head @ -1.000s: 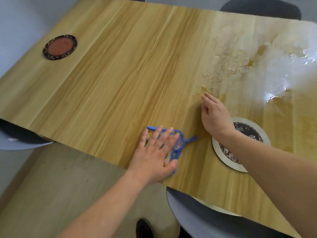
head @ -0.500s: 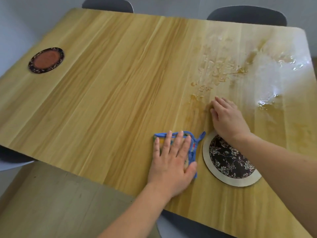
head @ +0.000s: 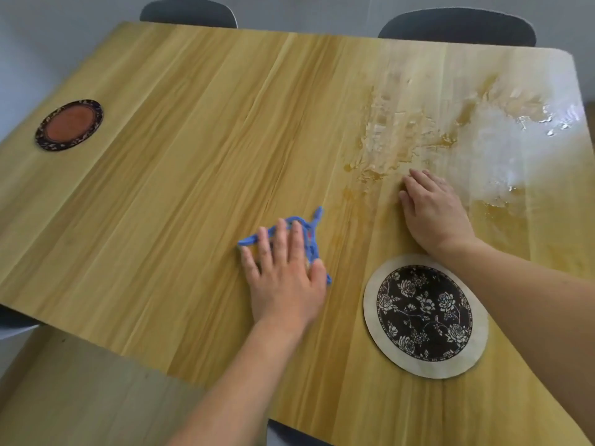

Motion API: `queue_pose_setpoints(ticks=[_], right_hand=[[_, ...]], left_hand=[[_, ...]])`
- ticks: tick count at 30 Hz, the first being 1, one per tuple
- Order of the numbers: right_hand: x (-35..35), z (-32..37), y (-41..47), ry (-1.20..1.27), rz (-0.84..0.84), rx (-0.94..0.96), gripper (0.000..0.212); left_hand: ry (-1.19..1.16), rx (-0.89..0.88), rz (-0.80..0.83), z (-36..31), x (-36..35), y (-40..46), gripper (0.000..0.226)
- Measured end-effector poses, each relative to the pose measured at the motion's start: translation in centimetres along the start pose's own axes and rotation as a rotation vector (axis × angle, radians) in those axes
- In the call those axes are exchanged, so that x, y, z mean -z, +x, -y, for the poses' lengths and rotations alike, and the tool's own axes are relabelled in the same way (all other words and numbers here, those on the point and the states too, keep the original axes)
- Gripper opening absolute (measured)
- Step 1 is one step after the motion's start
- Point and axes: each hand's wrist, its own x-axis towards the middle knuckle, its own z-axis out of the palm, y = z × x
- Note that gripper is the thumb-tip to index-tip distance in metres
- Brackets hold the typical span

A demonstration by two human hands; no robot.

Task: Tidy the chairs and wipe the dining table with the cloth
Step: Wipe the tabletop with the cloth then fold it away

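Left hand (head: 285, 278) flat, fingers straight and spread, pressing the blue-edged cloth (head: 310, 239) onto the table (head: 180, 162); nothing pinched or curled around. Right hand (head: 433, 214) also flat and relaxed, palm down on bare wood, well apart from the left, holding nothing. Cloth almost wholly hidden under the left palm, only its blue trim and a loose loop showing past the fingertips. Wet, streaky spill (head: 396, 136) just beyond the right fingertips, reaching on toward the far corner. Floral placemat (head: 425, 317) just beside the right wrist, between the two forearms; small reddish coaster (head: 69, 124) far off beyond the left hand. Two dark chairs (head: 457, 27) tucked at the far edge.

Probably a light, soft, limp cloth: apt to bunch or slip from under a flat palm, heavier and clingier once soaked. Best driven with spread fingers and even downward pressure; for lifting, best pinched at the trimmed edge or the loop.
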Motion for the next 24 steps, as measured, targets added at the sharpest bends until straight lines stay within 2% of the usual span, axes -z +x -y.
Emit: queue_pose_setpoints(ticks=[4, 7, 9, 13, 16, 18, 21, 24], right_hand=[[0.3, -0.2, 1.6, 0.018, -0.039, 0.014, 0.049], [0.4, -0.2, 2.9, 0.013, -0.036, 0.016, 0.050], [0.3, -0.4, 3.6, 0.011, -0.029, 0.005, 0.052], [-0.4, -0.8, 4.0, 0.034, -0.043, -0.007, 0.052], [-0.8, -1.2, 3.9, 0.045, -0.050, -0.009, 0.051], [-1.0, -1.1, 3.8, 0.049, -0.052, 0.001, 0.050], [-1.0, -1.0, 4.2, 0.077, -0.075, -0.007, 0.049], [-1.2, -1.1, 4.5, 0.086, -0.090, -0.010, 0.047]], left_hand=[[0.019, -0.397, 0.053, -2.1, -0.3, -1.6, 0.069], [0.061, -0.586, 0.060, 0.3, -0.4, -0.1, 0.070], [0.093, -0.554, 0.024, 2.2, -0.2, 2.1, 0.072], [0.047, -0.086, 0.019, 3.2, 0.7, 6.8, 0.076], [-0.002, 0.121, 0.004, -0.3, 0.6, 8.0, 0.071], [-0.019, 0.074, -0.003, -3.0, 0.5, 7.3, 0.073], [-0.005, -0.184, 0.012, -6.2, 0.0, 6.0, 0.072], [0.022, -0.393, 0.010, -6.4, -0.5, 5.2, 0.068]])
